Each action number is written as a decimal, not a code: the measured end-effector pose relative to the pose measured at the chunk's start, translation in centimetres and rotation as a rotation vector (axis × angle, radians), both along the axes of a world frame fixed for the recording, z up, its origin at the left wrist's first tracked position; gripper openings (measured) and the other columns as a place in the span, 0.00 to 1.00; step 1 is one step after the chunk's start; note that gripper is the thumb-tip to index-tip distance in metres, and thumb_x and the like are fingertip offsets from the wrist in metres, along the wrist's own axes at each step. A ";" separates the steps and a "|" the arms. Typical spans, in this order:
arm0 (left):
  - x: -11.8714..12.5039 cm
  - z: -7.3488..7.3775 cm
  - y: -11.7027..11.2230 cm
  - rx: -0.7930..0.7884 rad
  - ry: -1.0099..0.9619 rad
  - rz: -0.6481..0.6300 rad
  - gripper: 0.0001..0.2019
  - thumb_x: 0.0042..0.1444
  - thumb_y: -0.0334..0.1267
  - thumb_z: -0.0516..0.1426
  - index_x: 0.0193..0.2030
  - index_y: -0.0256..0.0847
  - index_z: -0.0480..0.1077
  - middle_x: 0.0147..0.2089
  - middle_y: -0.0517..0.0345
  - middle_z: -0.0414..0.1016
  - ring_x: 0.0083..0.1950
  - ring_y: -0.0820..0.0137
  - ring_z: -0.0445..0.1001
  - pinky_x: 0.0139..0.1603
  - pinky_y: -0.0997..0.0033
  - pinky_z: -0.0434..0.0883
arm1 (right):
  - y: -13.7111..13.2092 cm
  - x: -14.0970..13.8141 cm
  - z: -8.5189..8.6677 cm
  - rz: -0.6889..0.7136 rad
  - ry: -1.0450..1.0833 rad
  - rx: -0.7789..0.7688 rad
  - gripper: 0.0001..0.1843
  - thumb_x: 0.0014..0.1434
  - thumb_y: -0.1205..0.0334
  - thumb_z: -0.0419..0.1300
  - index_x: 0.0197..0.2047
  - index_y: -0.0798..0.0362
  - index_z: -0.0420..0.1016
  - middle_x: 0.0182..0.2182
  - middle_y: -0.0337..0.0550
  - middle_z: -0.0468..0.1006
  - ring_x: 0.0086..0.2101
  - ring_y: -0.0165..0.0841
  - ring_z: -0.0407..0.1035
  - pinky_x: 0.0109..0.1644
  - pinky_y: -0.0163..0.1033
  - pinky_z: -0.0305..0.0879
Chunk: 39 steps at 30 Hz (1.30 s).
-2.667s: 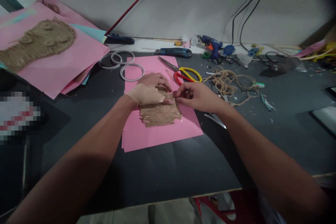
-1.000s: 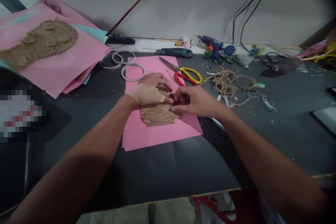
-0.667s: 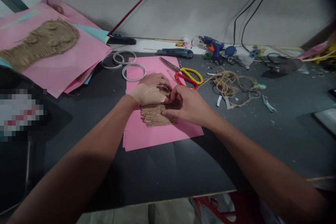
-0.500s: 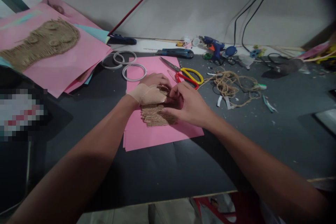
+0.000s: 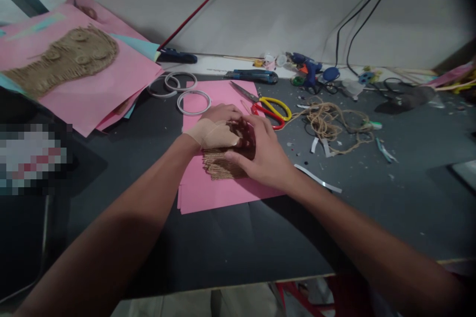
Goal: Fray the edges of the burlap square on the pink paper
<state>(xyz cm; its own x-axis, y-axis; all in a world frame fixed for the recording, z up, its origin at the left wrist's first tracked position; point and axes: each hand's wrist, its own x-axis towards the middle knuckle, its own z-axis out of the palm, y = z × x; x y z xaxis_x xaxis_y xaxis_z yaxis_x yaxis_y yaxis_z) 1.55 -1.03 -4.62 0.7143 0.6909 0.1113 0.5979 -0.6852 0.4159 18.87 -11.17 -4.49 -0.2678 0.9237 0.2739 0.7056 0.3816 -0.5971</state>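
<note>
A brown twine mat (image 5: 225, 166), made of rows laid side by side, lies on pink paper sheets (image 5: 208, 200). My left hand (image 5: 219, 129) has a tan covering over its back and wrist. Its fingers curl onto the mat's upper part, and their tips are partly hidden. Stretched over the mat's right side is my right hand (image 5: 266, 151), its thumb apart from the fingers and touching the rows. Dark shadow between the hands conceals detail. Scissors (image 5: 271, 109) with one yellow and one red handle lie just beyond my right hand.
Loose twine (image 5: 327, 124) lies tangled on the right. Tape rings (image 5: 193, 103) are at the back left, near a cutter knife (image 5: 256, 76). A blue glue gun (image 5: 307, 67) stands by the wall. Pink sheets bear another twine piece (image 5: 85, 54). A white strip (image 5: 318, 178) borders my right forearm.
My right hand's fingers have gone from a pinch to spread over the mat. The right forearm has shifted, uncovering a white strip. My left hand stays in place; the view has moved slightly.
</note>
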 end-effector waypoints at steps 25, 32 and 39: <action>-0.1 -0.1 -0.4 -0.191 -0.321 0.176 0.10 0.50 0.42 0.66 0.39 0.42 0.82 0.48 0.52 0.82 0.42 0.68 0.79 0.49 0.64 0.77 | -8.7 -5.0 -0.1 0.214 -0.443 -0.048 0.52 0.70 0.31 0.50 0.79 0.66 0.52 0.77 0.59 0.49 0.76 0.49 0.43 0.79 0.57 0.51; -0.1 -0.2 -0.3 -0.175 -0.301 0.158 0.11 0.50 0.42 0.66 0.38 0.41 0.82 0.47 0.52 0.82 0.42 0.68 0.79 0.49 0.64 0.76 | -8.6 -5.2 0.2 0.227 -0.476 -0.065 0.54 0.70 0.30 0.49 0.78 0.70 0.51 0.77 0.61 0.46 0.76 0.51 0.43 0.79 0.57 0.51; -0.1 -0.1 -0.7 -0.208 -0.361 0.168 0.09 0.49 0.41 0.67 0.36 0.41 0.81 0.44 0.53 0.81 0.40 0.68 0.78 0.46 0.65 0.75 | -8.3 -5.0 1.1 0.246 -0.436 -0.135 0.50 0.72 0.35 0.51 0.78 0.70 0.52 0.77 0.63 0.48 0.76 0.52 0.44 0.78 0.59 0.52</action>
<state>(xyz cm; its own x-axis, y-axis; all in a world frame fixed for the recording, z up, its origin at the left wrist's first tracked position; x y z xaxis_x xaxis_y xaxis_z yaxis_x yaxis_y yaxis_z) 1.48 -1.75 -4.71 0.5309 0.8282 0.1795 0.4850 -0.4707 0.7370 13.84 -19.50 -3.41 -0.5438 0.8387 -0.0289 0.7992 0.5070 -0.3229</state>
